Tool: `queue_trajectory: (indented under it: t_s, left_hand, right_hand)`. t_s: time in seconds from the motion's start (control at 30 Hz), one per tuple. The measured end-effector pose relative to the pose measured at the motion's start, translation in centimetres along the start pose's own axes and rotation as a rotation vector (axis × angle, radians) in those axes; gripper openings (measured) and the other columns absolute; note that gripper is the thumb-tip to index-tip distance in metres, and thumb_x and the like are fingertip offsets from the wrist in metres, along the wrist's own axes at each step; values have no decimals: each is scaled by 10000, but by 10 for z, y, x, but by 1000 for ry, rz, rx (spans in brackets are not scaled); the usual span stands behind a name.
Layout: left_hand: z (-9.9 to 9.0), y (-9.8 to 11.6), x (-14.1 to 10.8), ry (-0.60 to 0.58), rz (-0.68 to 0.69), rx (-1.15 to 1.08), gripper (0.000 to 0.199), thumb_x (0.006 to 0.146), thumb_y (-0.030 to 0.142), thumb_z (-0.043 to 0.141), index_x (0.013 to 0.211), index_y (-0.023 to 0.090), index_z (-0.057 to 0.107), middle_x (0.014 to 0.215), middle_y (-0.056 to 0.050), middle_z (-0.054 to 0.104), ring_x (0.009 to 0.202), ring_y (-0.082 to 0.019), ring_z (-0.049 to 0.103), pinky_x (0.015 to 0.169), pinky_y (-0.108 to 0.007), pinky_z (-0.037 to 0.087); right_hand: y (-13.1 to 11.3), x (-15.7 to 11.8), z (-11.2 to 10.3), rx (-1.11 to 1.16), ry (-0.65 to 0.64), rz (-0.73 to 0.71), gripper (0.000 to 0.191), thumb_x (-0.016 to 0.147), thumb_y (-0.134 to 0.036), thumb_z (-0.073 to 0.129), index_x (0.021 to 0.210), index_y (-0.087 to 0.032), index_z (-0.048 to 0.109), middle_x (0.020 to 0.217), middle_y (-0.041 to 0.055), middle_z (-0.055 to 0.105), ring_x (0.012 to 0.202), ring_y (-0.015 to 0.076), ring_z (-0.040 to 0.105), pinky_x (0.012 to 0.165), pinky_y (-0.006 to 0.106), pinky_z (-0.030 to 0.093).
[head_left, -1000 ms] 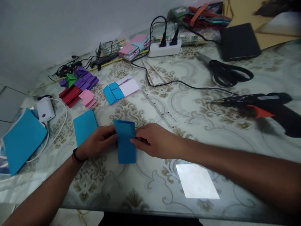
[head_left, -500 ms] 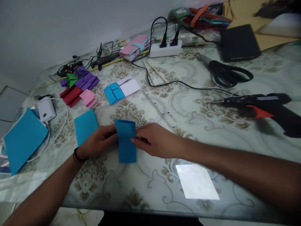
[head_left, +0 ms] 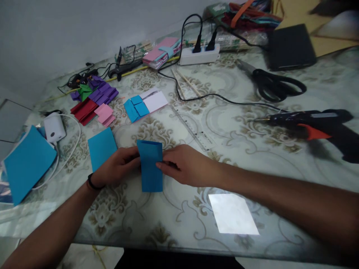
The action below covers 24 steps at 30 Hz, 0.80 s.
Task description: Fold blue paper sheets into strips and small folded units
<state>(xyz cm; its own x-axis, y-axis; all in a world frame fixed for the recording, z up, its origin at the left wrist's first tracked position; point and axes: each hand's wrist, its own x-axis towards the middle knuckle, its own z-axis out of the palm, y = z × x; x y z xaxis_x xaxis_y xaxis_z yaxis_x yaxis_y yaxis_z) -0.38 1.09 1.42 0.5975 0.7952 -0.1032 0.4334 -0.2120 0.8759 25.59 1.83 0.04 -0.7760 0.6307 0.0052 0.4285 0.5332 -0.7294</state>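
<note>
A folded piece of blue paper (head_left: 151, 172) is held up between my two hands, its fold or layered edge showing at the top. My left hand (head_left: 121, 164) grips its left edge, with the fingers partly hidden behind it. On the other side my right hand (head_left: 182, 164) pinches the right edge between thumb and fingers. Beside my left wrist, a flat blue sheet (head_left: 101, 147) lies on the table, partly covered by that hand. Farther back rests a white card with blue folded pieces (head_left: 146, 105). A clear ruler (head_left: 190, 129) lies beyond my right hand.
To the right are black scissors (head_left: 276, 85) and a glue gun (head_left: 314, 123) with its cable crossing the table. Folded coloured papers (head_left: 102, 93) and a power strip (head_left: 199, 56) sit at the back. More blue sheets (head_left: 29, 164) and a white device (head_left: 54, 127) are at left.
The view has shifted slightly. Both hands keep the same hold on the folded blue paper, which looks almost unchanged.
</note>
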Motion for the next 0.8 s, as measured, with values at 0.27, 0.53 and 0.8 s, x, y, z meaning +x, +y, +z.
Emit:
queue_trajectory:
  t_s: [0.27, 0.53, 0.8]
  left_hand:
    - [0, 1, 0, 1, 6, 3, 320, 1051, 418, 573, 1121, 175, 769, 977, -75, 778, 845, -191, 706, 761, -280, 594]
    - [0, -1, 0, 5, 15, 19, 308, 1052, 409, 576, 1068, 169, 768, 944, -65, 778, 814, -176, 695, 727, -252, 577]
    - [0, 1, 0, 4, 9, 20, 333, 1053, 432, 576, 1105, 170, 775, 960, -72, 784, 831, -183, 709, 745, -259, 590]
  right_hand:
    - [1, 0, 1, 10, 21, -23, 381, 1040, -312, 504, 707, -144, 580, 682, 12, 589, 607, 94, 472, 619, 274, 246]
    - [1, 0, 1, -4, 11, -12, 385, 1042, -325, 489, 710, -146, 563, 688, 13, 587, 616, 94, 469, 623, 267, 261]
    - [2, -1, 2, -1, 28, -22, 387, 1041, -326, 490, 704, -149, 561, 684, 14, 590, 610, 93, 461, 618, 267, 265]
